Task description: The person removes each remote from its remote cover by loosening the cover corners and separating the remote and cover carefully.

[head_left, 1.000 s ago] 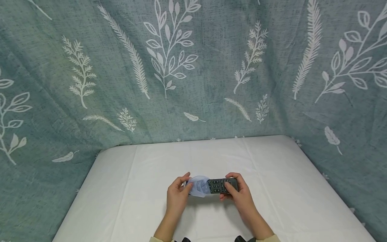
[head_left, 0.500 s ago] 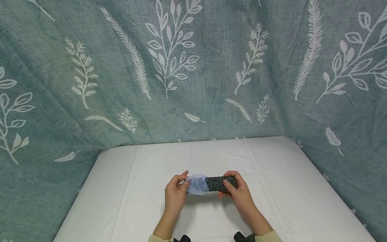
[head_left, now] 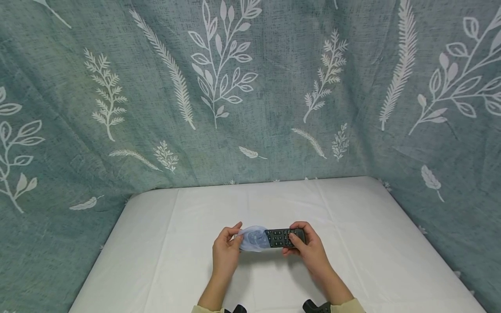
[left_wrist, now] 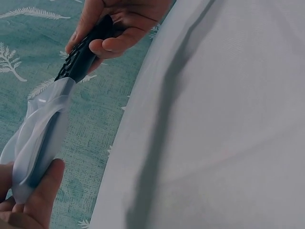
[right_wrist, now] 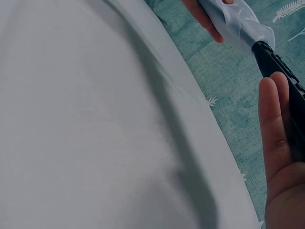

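Note:
A black remote control (head_left: 276, 238) is held level above the white table, its button side up. Over its left half lies a bluish translucent sleeve (head_left: 254, 238), thin and crumpled like a soft plastic cover. My left hand (head_left: 227, 254) pinches the sleeve at its left end between thumb and fingers. My right hand (head_left: 311, 248) grips the bare right end, thumb on the buttons and fingers beneath. In the left wrist view the sleeve (left_wrist: 43, 133) hangs loosely around the remote's covered part. The right wrist view shows the remote (right_wrist: 271, 62) coming out of the sleeve's mouth.
The white-covered table (head_left: 188, 217) spreads under both hands, which cast shadows on it. Behind and at the sides hangs a green-blue curtain (head_left: 274, 87) with white leaf prints. Dark wrist devices (head_left: 316, 306) show at both cuffs.
Both hands and the remote have shifted slightly left and up, mostly in the first half second. The left hand and the sleeve have since edged slightly further left, uncovering a little more of the remote.

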The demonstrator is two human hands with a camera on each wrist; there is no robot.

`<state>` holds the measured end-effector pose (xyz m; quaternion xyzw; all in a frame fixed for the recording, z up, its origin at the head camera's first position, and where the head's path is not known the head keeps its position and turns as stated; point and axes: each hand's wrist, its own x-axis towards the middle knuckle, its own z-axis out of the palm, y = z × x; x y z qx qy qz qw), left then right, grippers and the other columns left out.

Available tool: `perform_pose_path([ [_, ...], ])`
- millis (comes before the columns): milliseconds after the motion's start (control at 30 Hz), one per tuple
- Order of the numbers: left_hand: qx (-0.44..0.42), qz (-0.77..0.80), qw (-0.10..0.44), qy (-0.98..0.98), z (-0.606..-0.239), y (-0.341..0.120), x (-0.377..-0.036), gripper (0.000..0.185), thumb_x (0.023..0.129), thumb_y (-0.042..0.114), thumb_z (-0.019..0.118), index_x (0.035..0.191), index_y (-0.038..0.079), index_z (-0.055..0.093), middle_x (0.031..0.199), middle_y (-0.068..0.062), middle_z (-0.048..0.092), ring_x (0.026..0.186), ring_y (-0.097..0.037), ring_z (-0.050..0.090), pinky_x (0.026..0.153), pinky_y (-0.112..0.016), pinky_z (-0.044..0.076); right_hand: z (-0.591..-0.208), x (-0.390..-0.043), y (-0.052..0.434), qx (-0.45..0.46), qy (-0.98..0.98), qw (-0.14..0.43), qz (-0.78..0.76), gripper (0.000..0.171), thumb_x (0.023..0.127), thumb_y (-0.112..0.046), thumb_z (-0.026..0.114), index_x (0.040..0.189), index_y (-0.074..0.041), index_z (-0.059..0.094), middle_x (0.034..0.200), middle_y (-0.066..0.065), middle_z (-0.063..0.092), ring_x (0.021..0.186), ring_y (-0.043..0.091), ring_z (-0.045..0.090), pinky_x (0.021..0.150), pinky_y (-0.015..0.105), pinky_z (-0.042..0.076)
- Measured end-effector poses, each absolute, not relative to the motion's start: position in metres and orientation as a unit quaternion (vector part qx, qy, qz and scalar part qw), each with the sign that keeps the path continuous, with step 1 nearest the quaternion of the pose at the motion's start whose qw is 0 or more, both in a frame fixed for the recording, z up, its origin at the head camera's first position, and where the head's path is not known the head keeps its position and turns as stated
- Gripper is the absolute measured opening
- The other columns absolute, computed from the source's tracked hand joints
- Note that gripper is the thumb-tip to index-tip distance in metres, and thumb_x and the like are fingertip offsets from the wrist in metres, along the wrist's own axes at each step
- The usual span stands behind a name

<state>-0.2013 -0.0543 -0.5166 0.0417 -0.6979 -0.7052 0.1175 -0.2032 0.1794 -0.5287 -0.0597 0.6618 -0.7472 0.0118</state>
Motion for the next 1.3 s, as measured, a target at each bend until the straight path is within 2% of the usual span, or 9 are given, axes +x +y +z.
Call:
perform_pose_path([
  [167, 0.037, -0.708, 0.125, -0.694, -0.5169, -0.0548, -0.2015, 0.007, 0.088, -0.009, 0.064, 0.095, -0.006, 0.063, 0.128, -0.018, 0.068, 0.075, -0.004, 0.068, 0.048, -0.015, 0.045, -0.5281, -0.2024, 0.1791, -0.047, 0.663, 0.015, -0.747, 0.03, 0.099, -0.012, 0.06, 0.125, -0.004, 0.046, 0.113, 0.013, 0.056, 0.068, 0.02, 0.071, 0.068, 0.036, 0.063],
  [367, 0.035, -0.708, 0.129, -0.693, -0.5189, -0.0562, -0.2009, 0.009, 0.088, -0.012, 0.062, 0.093, -0.006, 0.063, 0.125, -0.019, 0.069, 0.09, -0.014, 0.074, 0.055, -0.014, 0.051, -0.5292, -0.2023, 0.1781, -0.032, 0.662, 0.021, -0.749, 0.035, 0.098, -0.012, 0.061, 0.126, -0.001, 0.044, 0.114, 0.013, 0.055, 0.069, 0.021, 0.071, 0.069, 0.036, 0.063],
  [467, 0.025, -0.713, 0.126, -0.69, -0.5195, -0.0576, -0.2009, 0.014, 0.086, -0.014, 0.061, 0.097, -0.005, 0.065, 0.124, -0.019, 0.07, 0.094, -0.02, 0.074, 0.06, -0.014, 0.054, -0.5301, -0.2022, 0.178, -0.034, 0.661, 0.02, -0.749, 0.037, 0.099, -0.012, 0.061, 0.128, 0.002, 0.042, 0.113, 0.014, 0.055, 0.068, 0.021, 0.071, 0.068, 0.035, 0.063],
  [600, 0.016, -0.707, 0.113, -0.698, -0.52, -0.0599, -0.2004, 0.026, 0.086, -0.013, 0.064, 0.106, 0.001, 0.072, 0.125, -0.013, 0.071, 0.09, -0.017, 0.074, 0.06, -0.014, 0.053, -0.5325, -0.2018, 0.1785, -0.031, 0.661, 0.018, -0.75, 0.033, 0.099, -0.011, 0.06, 0.126, 0.001, 0.044, 0.112, 0.016, 0.056, 0.067, 0.02, 0.071, 0.067, 0.034, 0.063],
  [700, 0.009, -0.697, 0.115, -0.708, -0.5214, -0.0609, -0.2003, 0.029, 0.086, -0.012, 0.065, 0.106, 0.005, 0.077, 0.125, -0.01, 0.072, 0.101, -0.018, 0.073, 0.07, -0.012, 0.054, -0.5342, -0.2016, 0.1786, -0.027, 0.659, 0.018, -0.751, 0.031, 0.099, -0.011, 0.061, 0.125, -0.001, 0.045, 0.113, 0.016, 0.056, 0.067, 0.021, 0.071, 0.067, 0.035, 0.063],
  [833, 0.003, -0.688, 0.135, -0.713, -0.5226, -0.0608, -0.2003, 0.028, 0.084, -0.013, 0.066, 0.101, 0.006, 0.079, 0.12, -0.009, 0.073, 0.12, -0.026, 0.066, 0.085, -0.012, 0.054, -0.5349, -0.2017, 0.179, -0.028, 0.66, 0.019, -0.75, 0.034, 0.099, -0.01, 0.06, 0.127, 0.001, 0.044, 0.113, 0.015, 0.057, 0.067, 0.021, 0.071, 0.067, 0.035, 0.063],
  [933, 0.006, -0.684, 0.147, -0.715, -0.5229, -0.0601, -0.2, 0.028, 0.084, -0.013, 0.067, 0.099, 0.007, 0.079, 0.117, -0.008, 0.075, 0.12, -0.027, 0.066, 0.086, -0.013, 0.054, -0.5344, -0.2021, 0.1795, -0.027, 0.661, 0.022, -0.749, 0.039, 0.099, -0.009, 0.06, 0.129, 0.004, 0.041, 0.113, 0.014, 0.058, 0.067, 0.02, 0.072, 0.066, 0.035, 0.063],
  [1167, 0.024, -0.681, 0.153, -0.716, -0.5227, -0.059, -0.1975, 0.027, 0.085, -0.01, 0.067, 0.098, 0.01, 0.08, 0.11, -0.005, 0.077, 0.112, -0.015, 0.07, 0.087, -0.012, 0.053, -0.5352, -0.2024, 0.1805, -0.024, 0.66, 0.024, -0.75, 0.037, 0.098, -0.008, 0.061, 0.128, 0.004, 0.042, 0.112, 0.014, 0.058, 0.066, 0.021, 0.072, 0.066, 0.036, 0.063],
  [1300, 0.03, -0.684, 0.154, -0.712, -0.5229, -0.0588, -0.1965, 0.027, 0.085, -0.009, 0.067, 0.099, 0.011, 0.08, 0.108, -0.004, 0.077, 0.109, -0.013, 0.07, 0.085, -0.011, 0.052, -0.5358, -0.2014, 0.1811, -0.027, 0.66, 0.024, -0.75, 0.036, 0.098, -0.008, 0.061, 0.127, 0.002, 0.043, 0.111, 0.013, 0.058, 0.067, 0.021, 0.072, 0.067, 0.035, 0.063],
])
